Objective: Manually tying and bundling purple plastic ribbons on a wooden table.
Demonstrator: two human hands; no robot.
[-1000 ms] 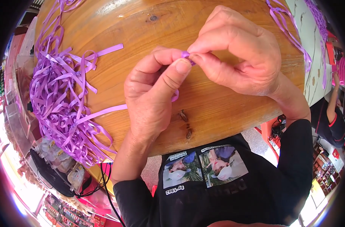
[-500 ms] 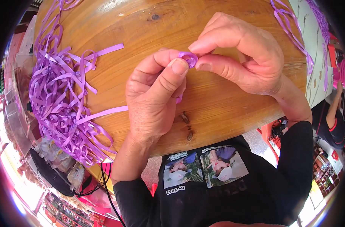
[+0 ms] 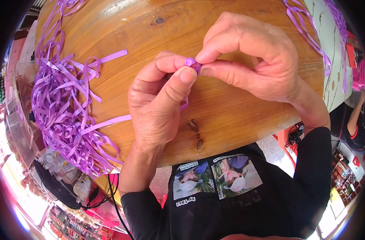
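While both hands pinch its curl, the ribbon trails leftward.

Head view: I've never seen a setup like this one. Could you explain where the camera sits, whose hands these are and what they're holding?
There is no machine here, just a person's two bare hands. One wide fisheye camera on their head looks down, so straight edges bend near the rim. The left hand pinches a small purple ribbon loop between finger and thumb. The right hand has its fingertips at the loop's right side; whether they grip it is hard to tell. On the wooden table, a tangled ribbon pile lies to the left, and a ribbon strip runs from it behind the left hand.
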